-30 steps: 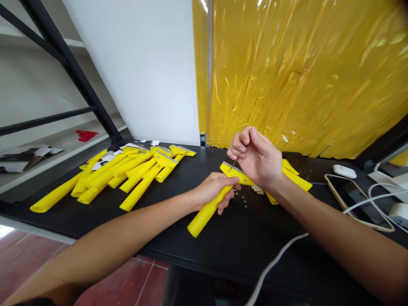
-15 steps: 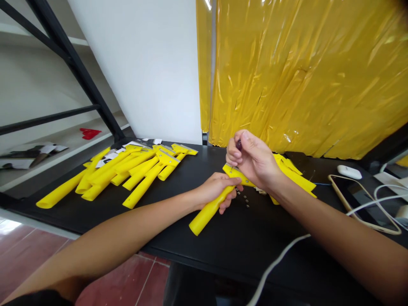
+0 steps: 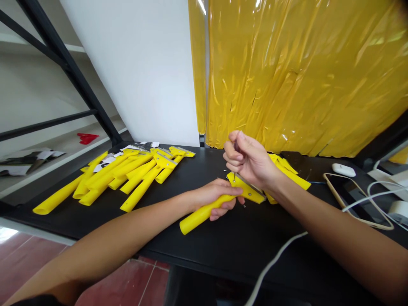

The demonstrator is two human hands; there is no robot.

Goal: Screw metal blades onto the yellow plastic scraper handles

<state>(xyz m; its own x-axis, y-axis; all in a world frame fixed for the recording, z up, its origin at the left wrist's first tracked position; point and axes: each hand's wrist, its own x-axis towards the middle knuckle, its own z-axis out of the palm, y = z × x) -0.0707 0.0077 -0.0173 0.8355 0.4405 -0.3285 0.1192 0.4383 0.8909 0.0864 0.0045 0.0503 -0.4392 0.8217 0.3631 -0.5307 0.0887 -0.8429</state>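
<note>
Scraper (image 3: pixel 201 215) clamped in my left hand (image 3: pixel 216 196), fingers wrapped round its yellow handle. My right hand (image 3: pixel 250 160) pinches a small screwdriver (image 3: pixel 234 177), its tip on the scraper's head. More scrapers (image 3: pixel 134 172) lie heaped left of it, on the desk (image 3: pixel 223 250).

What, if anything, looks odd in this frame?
The yellow plastic sheeting behind the black bench is heavily creased, with a short slit near its middle that looks like a tear. A small red piece lies on the white shelf, the only red thing there.
</note>
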